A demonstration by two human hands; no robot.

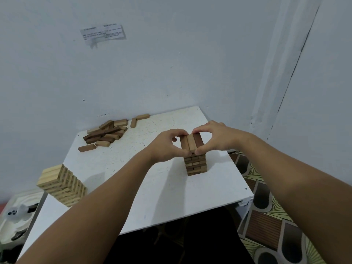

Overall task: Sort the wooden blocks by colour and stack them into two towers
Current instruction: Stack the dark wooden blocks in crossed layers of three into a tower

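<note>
While both hands, left hand point(167, 144) and right hand point(215, 138), are pinching the top layer point(191, 142) square on the dark tower point(195, 162) mid-frame, the light tower point(62, 184) is sitting lower left looking pretty much finished, and a mixed pile point(105, 133) is still waiting upper left.

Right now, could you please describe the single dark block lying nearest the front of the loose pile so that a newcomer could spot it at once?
Start at the white table and go to the loose pile of blocks at its far left, by the wall. The dark block lies flat on the table at the pile's near-left edge. Unlike its neighbours, nothing is stacked on it, and it is dark brown, whereas the block just right of it is pale.
</note>
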